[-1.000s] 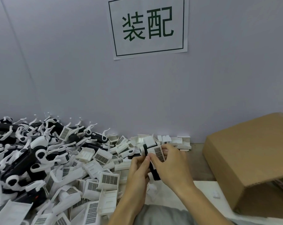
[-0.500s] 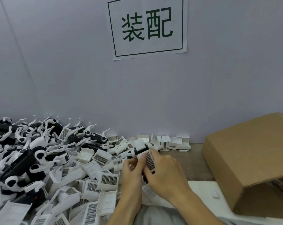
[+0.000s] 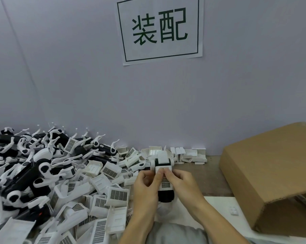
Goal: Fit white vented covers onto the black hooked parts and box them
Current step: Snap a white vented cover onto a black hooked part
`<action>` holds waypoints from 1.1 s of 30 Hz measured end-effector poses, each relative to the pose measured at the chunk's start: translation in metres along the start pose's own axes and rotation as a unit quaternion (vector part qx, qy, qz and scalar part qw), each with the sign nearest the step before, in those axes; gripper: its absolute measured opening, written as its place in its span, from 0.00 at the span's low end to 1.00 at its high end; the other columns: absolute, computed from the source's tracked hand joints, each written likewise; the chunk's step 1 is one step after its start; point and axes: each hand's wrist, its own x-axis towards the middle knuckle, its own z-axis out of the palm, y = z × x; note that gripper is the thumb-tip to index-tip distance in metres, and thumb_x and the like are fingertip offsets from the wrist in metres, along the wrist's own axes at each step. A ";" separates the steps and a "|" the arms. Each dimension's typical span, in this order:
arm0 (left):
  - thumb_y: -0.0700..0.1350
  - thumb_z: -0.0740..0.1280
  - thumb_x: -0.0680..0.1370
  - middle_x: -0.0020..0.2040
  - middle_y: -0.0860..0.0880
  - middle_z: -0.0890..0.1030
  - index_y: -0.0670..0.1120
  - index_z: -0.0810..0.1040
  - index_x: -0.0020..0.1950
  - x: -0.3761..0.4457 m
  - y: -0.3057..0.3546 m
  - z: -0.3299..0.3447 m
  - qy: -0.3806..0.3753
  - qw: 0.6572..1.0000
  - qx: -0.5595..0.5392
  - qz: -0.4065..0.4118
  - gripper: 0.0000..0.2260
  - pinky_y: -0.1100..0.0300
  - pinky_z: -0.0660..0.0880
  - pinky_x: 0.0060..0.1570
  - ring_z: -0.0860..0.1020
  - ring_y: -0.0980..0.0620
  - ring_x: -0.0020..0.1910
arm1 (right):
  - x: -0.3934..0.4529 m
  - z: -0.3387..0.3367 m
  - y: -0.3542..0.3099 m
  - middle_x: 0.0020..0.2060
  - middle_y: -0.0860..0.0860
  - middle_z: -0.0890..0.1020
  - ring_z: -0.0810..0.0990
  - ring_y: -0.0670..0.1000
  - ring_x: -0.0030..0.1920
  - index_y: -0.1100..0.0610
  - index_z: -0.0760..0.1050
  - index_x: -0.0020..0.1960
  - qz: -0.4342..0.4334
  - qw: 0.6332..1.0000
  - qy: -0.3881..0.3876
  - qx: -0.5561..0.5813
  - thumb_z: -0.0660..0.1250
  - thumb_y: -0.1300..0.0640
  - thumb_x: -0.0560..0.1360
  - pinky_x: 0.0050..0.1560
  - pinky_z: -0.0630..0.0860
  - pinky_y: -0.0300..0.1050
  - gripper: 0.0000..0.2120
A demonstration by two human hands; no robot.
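Both grips clamped on one black hooked part [image 3: 165,195]: left hand [image 3: 145,189] and right hand [image 3: 183,184] pinch it from either side, thumbs pressing the white vented cover [image 3: 164,180] down, likely to seat it. Long axis runs straight away from me, white end far. Cardboard box [image 3: 271,176] lies right of my grip, loose covers left on the counter [image 3: 198,176].

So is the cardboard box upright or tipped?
Tipped: the box leans, its top sloping, its lower right edge lifted off the table.

Both hands, left [image 3: 146,186] and right [image 3: 182,184], were bare: no gloves, rings or watch visible. Forearms [image 3: 217,221] were bare too, no sleeves in view. Grey fabric garment [image 3: 175,234] showed at bottom edge.
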 end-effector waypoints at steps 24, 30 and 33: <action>0.34 0.70 0.77 0.42 0.49 0.87 0.44 0.82 0.52 0.005 -0.003 -0.001 -0.008 0.998 0.064 0.005 0.08 0.64 0.80 0.42 0.85 0.54 0.43 | 0.005 -0.008 0.008 0.43 0.46 0.87 0.85 0.43 0.46 0.51 0.84 0.51 -0.069 0.995 0.056 -0.048 0.70 0.55 0.78 0.46 0.80 0.37 0.05; 0.43 0.75 0.74 0.47 0.39 0.85 0.37 0.81 0.53 0.007 -0.002 -0.004 0.047 0.997 -0.036 -0.040 0.12 0.46 0.80 0.55 0.84 0.42 0.51 | 0.002 0.002 0.013 0.51 0.38 0.79 0.79 0.37 0.52 0.38 0.75 0.56 -0.153 0.965 0.039 -0.210 0.68 0.48 0.78 0.49 0.76 0.30 0.09; 0.48 0.67 0.80 0.48 0.37 0.86 0.35 0.82 0.53 0.006 0.000 -0.002 0.018 0.988 -0.129 -0.080 0.15 0.47 0.79 0.53 0.85 0.41 0.50 | 0.001 0.002 0.016 0.63 0.37 0.70 0.71 0.40 0.64 0.42 0.63 0.75 -0.135 0.928 0.008 -0.348 0.66 0.35 0.71 0.65 0.72 0.40 0.35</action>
